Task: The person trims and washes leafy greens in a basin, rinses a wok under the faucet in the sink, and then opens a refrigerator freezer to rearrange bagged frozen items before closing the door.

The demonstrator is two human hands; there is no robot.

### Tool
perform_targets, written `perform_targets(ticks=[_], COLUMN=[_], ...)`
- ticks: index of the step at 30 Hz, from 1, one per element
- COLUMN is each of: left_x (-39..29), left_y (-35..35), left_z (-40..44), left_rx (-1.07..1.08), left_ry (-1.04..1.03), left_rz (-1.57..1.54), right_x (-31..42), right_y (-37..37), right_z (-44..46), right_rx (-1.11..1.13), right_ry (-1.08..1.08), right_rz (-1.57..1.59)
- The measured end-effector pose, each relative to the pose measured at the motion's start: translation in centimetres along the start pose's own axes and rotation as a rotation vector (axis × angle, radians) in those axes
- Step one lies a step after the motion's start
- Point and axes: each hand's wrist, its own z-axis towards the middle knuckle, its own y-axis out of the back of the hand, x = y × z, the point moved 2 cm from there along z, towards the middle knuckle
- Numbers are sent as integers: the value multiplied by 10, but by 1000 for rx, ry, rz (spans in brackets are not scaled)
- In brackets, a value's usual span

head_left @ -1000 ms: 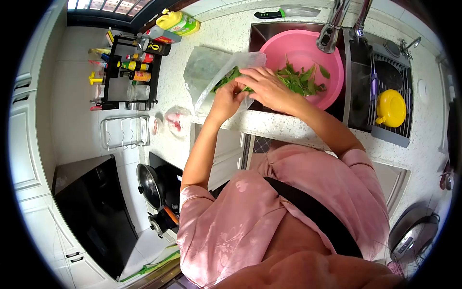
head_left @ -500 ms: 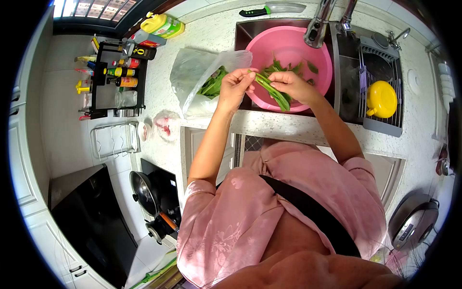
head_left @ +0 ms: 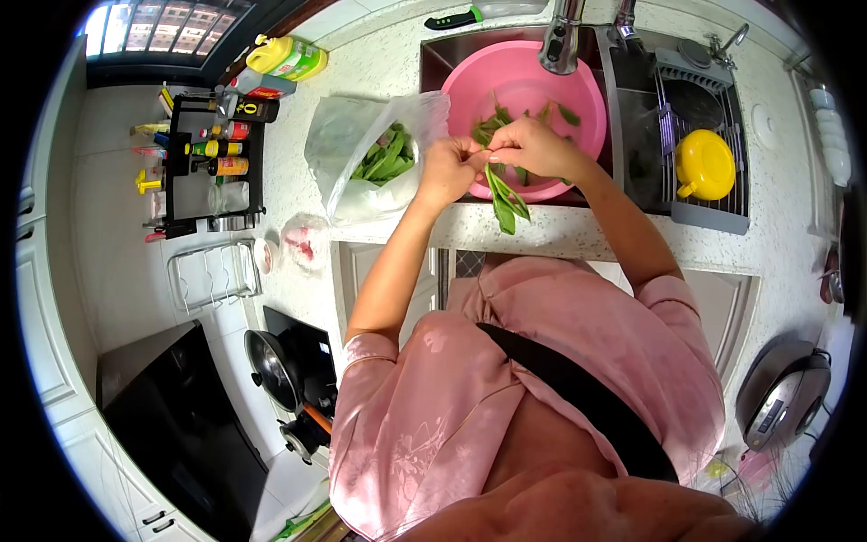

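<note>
My left hand [head_left: 450, 170] and my right hand [head_left: 531, 148] meet at the near rim of a pink basin [head_left: 456, 77], both pinching a leafy green [head_left: 506, 203]. Its leaves hang down between my hands over the counter edge. Several loose leaves [head_left: 567, 115] lie inside the basin, which sits in the sink. Left of my left hand, a clear plastic bag [head_left: 339, 149] lies open with more leafy greens [head_left: 388, 158] in it. My fingers partly cover the stem ends.
A faucet [head_left: 562, 41] reaches over the basin. Behind the sink lies a knife [head_left: 456, 18]. On the right, a yellow bowl [head_left: 706, 164] rests on a dish rack [head_left: 713, 217]. Yellow jug [head_left: 287, 59] and bottle rack [head_left: 181, 154] stand left, above a wok [head_left: 271, 370].
My hands have drawn closer together, the right one moving left onto the stem end. The leafy green now hangs more steeply downward. The whole view has shifted slightly.
</note>
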Motion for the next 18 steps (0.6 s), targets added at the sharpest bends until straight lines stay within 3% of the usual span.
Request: perform_targets(ticks=[2,5,7,11,18], left_x=[7,11,12,8,11], left_y=[-2,-1,-1,-1,-4], left_z=[0,0,1,0,-6], left_rx=[-6,-97,-148,-196,-73], left_ry=[70,88,83,76,78], left_rz=[6,-23,-81,-109,-165], right_x=[5,-4,-9,-2,-9], right_y=[-1,-11,-19,-30,-17], right_z=[-3,-6,-5,-6,-9], right_rx=[53,-19,-206,-288,-43], right_ry=[11,-158,-86,88,27], right_rz=[-153,5,89,-20,-67])
